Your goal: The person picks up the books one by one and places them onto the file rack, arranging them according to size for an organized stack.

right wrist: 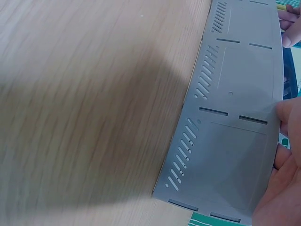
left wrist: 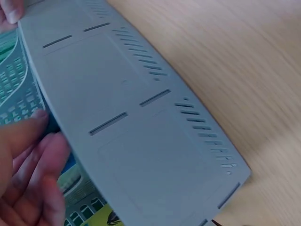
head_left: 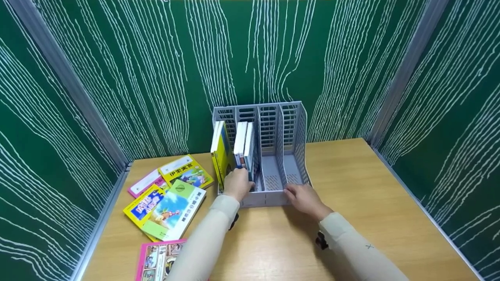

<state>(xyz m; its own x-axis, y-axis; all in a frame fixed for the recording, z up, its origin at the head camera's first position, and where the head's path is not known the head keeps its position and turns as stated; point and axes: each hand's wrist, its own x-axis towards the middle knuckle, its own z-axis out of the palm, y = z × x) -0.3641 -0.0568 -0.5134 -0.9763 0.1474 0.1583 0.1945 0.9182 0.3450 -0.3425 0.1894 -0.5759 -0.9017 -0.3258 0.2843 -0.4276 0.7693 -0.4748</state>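
Observation:
A grey four-slot magazine file (head_left: 273, 168) stands against the back wall, its low front lip facing me. My left hand (head_left: 238, 183) reaches over that lip into the second slot from the left. Its thumb and fingers hold the lower front of two upright books with white edges (head_left: 244, 140); in the left wrist view a dark blue part shows between them. My right hand (head_left: 306, 199) grips the front lip near the right end, thumb outside and fingers over the edge. Yellow books (head_left: 224, 156) stand in the leftmost slot. The two right slots hold no books.
Left of the file, several books lie overlapping on the wooden table (head_left: 351, 179): yellow (head_left: 191, 171), pink (head_left: 144, 183) and a green-and-white one (head_left: 175, 210). A pink-bordered book (head_left: 156, 257) lies nearer, partly behind my left sleeve. Green panels (head_left: 273, 50) enclose the table.

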